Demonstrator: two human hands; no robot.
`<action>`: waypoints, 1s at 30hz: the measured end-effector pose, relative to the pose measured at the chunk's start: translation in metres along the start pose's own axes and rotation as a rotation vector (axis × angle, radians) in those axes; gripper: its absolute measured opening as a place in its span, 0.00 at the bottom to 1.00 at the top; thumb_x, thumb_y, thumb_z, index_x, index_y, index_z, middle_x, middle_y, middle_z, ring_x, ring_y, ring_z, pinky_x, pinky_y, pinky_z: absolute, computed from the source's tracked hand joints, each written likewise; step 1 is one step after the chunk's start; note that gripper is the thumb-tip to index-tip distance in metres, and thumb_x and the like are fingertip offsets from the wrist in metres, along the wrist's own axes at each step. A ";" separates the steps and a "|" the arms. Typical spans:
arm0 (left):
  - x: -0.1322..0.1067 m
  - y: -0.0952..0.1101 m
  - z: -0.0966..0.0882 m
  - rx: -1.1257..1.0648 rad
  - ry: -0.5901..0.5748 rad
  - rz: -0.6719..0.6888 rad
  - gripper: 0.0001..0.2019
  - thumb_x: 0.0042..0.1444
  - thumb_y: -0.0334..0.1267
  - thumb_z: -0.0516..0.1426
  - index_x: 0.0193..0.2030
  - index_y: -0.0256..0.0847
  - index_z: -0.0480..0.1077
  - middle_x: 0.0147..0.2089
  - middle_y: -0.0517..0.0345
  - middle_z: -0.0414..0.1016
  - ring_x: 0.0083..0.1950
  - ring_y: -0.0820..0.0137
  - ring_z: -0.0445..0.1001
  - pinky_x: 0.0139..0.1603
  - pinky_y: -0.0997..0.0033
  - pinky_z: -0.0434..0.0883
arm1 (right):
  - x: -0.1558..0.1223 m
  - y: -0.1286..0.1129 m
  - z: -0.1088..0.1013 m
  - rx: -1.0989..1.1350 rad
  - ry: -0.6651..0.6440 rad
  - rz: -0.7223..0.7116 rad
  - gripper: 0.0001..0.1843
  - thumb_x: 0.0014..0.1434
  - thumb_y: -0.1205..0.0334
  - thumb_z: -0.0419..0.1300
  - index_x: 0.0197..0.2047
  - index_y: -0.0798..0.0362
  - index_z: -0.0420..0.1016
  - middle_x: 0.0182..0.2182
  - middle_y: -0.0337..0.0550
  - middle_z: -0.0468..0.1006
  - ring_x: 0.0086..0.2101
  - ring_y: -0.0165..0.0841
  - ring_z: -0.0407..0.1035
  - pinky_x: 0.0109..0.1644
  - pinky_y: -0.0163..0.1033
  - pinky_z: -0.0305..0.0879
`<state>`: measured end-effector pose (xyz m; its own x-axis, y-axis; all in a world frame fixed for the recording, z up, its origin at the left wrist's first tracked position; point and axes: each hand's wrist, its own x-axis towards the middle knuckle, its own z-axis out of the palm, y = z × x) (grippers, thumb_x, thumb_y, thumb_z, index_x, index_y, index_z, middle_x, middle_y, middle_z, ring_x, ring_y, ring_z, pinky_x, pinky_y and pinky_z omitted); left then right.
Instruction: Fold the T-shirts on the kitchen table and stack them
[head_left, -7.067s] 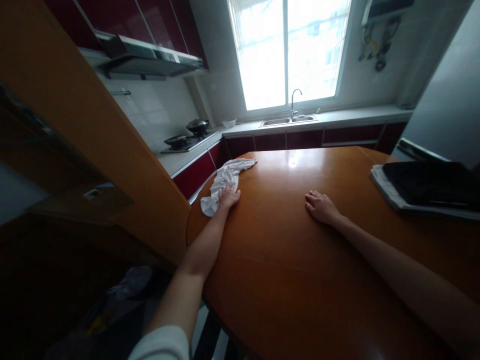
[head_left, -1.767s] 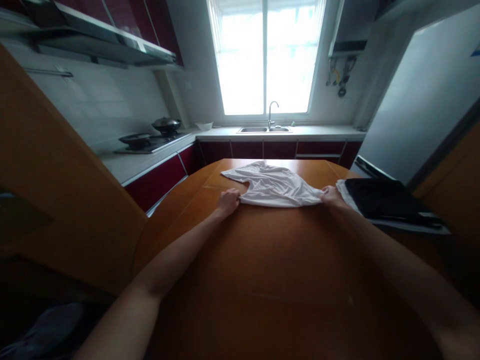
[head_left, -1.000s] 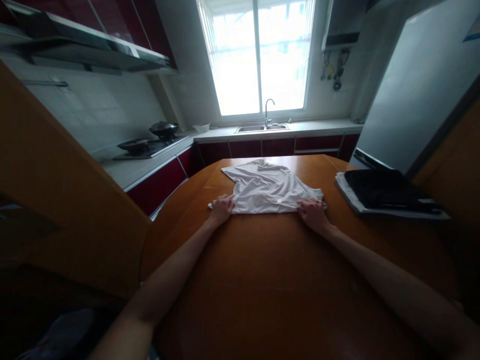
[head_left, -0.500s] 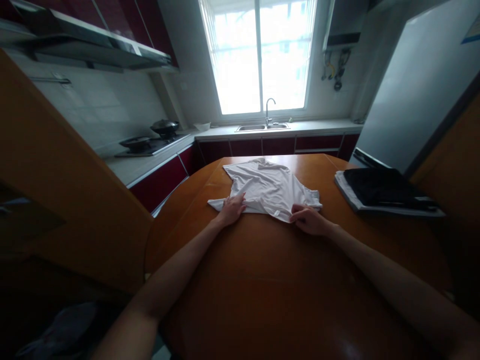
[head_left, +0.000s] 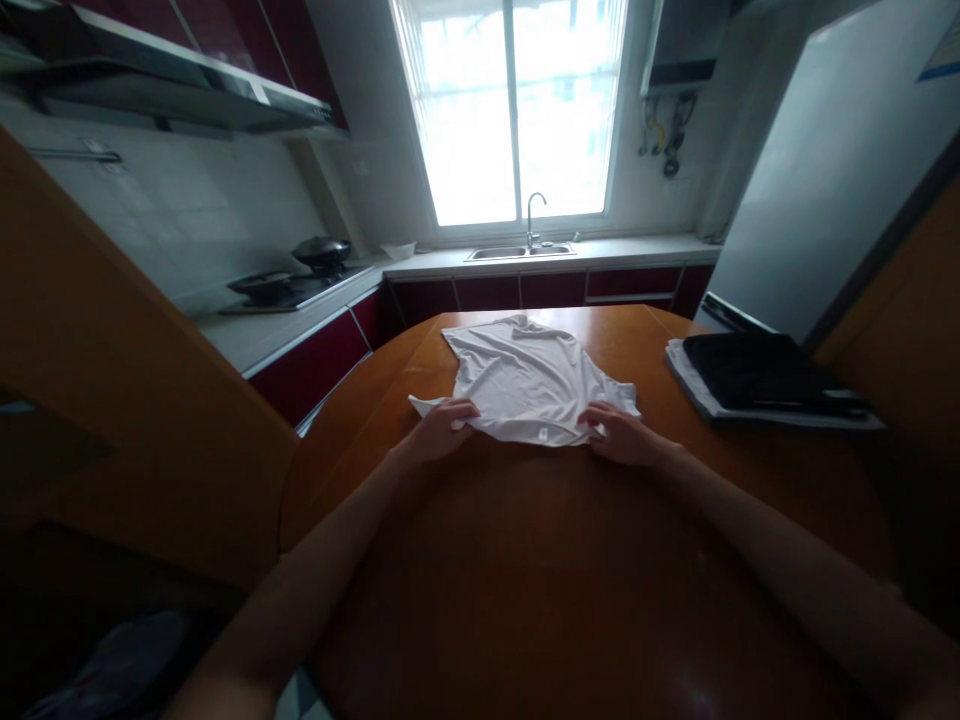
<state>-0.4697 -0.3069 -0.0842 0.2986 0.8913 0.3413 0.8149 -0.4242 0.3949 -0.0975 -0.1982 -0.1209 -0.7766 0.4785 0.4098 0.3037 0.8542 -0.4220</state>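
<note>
Wrinkly white cloth shirt (head_left: 525, 375) spread on a brown wooden table (head_left: 525, 560), left hand (head_left: 442, 428) with fingers pinching its near edge, right hand (head_left: 619, 435) pinching there too (small white tag (head_left: 543, 434) between them), folded black cloth (head_left: 765, 370) at right

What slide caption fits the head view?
Left hand and right hand hold the near edge of a white garment on a brown table.

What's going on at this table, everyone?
A person's bare left hand and bare right hand both hold the near edge of a white, thin-fabric garment. It lies spread but wrinkled on a glossy brown wooden table. To its right, apart from both hands, sits a flat stack, black on top and white underneath.
</note>
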 end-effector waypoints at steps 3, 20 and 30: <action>-0.006 0.010 -0.013 -0.114 -0.236 0.048 0.09 0.55 0.33 0.54 0.38 0.41 0.77 0.42 0.54 0.78 0.43 0.65 0.76 0.47 0.69 0.71 | -0.001 0.005 -0.006 0.081 -0.040 -0.014 0.12 0.51 0.74 0.58 0.37 0.52 0.79 0.37 0.45 0.76 0.39 0.37 0.69 0.47 0.41 0.65; 0.002 0.017 0.067 0.218 -0.154 -0.047 0.26 0.71 0.48 0.50 0.74 0.47 0.59 0.75 0.48 0.57 0.77 0.52 0.52 0.73 0.39 0.51 | -0.006 0.065 -0.002 -0.293 0.416 0.596 0.20 0.60 0.58 0.59 0.53 0.57 0.79 0.46 0.57 0.78 0.49 0.46 0.70 0.55 0.48 0.65; -0.002 0.006 0.045 0.313 -0.510 -0.171 0.31 0.72 0.56 0.44 0.78 0.54 0.44 0.80 0.51 0.31 0.79 0.43 0.29 0.70 0.26 0.36 | -0.008 0.092 -0.016 -0.101 0.490 0.798 0.21 0.56 0.68 0.58 0.53 0.58 0.75 0.35 0.48 0.79 0.35 0.38 0.73 0.42 0.39 0.67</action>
<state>-0.4429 -0.3037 -0.1211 0.2874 0.9395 -0.1863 0.9562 -0.2701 0.1128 -0.0542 -0.1206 -0.1501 -0.0065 0.9427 0.3335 0.7100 0.2392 -0.6623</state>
